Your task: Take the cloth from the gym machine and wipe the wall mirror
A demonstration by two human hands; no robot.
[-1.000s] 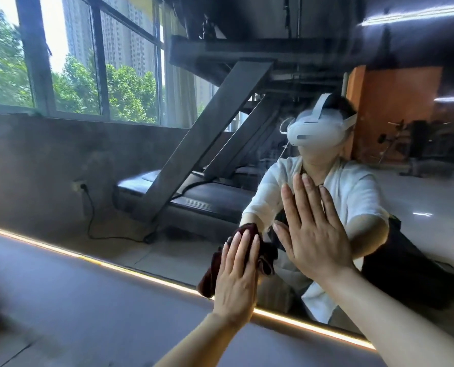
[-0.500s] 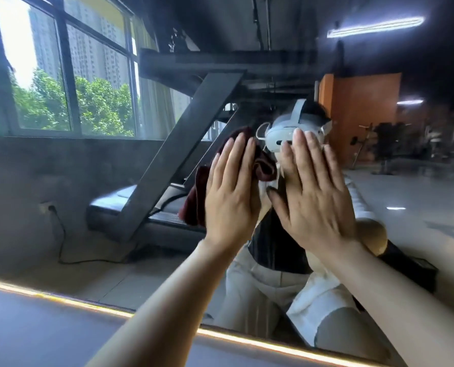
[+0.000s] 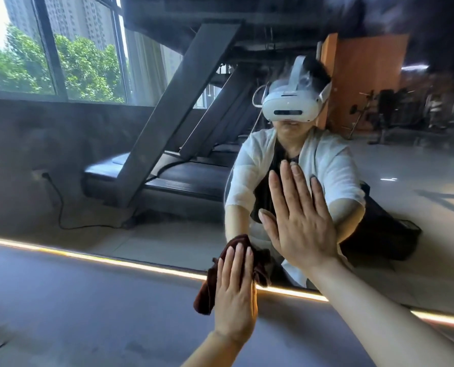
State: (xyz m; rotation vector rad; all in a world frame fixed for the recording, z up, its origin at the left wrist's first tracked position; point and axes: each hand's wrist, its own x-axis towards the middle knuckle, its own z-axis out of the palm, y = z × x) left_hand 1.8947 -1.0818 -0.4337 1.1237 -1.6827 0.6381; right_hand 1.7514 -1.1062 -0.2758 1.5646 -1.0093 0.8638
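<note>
The left hand [image 3: 235, 295], fingers straight, is pressing the cloth [image 3: 212, 282] flat at the mirror [image 3: 141, 207] bottom edge, over the light strip [image 3: 114, 260]. The right hand [image 3: 300, 223], fingers spread flat, is bracing against the glass just above.

The cloth [image 3: 247, 271] is dark maroon, soft and crumpled into uneven folds. It lies flat against the wall mirror [image 3: 167, 160] at the mirror's bottom edge, straddling the lit strip that runs along that edge; one bunched end lies above the strip on the glass, the other hangs just below it. The wall mirror is a large upright pane with a faint hazy film, reflecting a treadmill, windows and a gym floor.
</note>
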